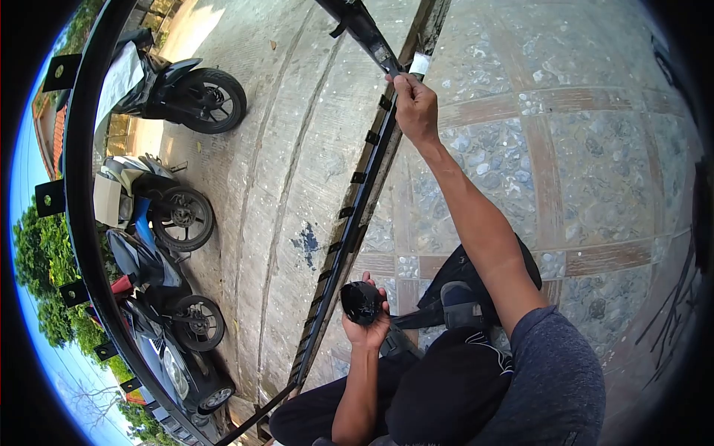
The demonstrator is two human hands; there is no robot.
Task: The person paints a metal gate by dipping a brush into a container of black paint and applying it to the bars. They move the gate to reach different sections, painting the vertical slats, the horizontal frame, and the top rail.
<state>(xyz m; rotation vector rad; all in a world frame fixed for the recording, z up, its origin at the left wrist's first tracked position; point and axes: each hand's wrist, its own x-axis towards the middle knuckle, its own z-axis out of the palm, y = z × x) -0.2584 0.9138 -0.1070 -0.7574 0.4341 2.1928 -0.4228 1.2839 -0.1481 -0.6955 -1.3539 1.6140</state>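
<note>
My left hand (366, 328) is palm up, its fingers curled round a small round black cup (362, 302). The cup's inside is dark and glossy, with pale reflections. My right hand (416, 108) is stretched far forward, closed in a pinch beside a black metal bar (364, 33). What sits between those fingertips is too small to make out. A small white piece (421, 63) shows just beyond the knuckles. Below this hand runs a long black metal rail (349, 215) with short tabs along its side.
A curved black frame (78, 149) with tabs crosses the left side. Behind it stand several motorbikes (212, 100) and a dark car (175, 372) on concrete (275, 149). Stone-patterned tiles (483, 156) lie to the right. Dark splatter (306, 244) marks the concrete.
</note>
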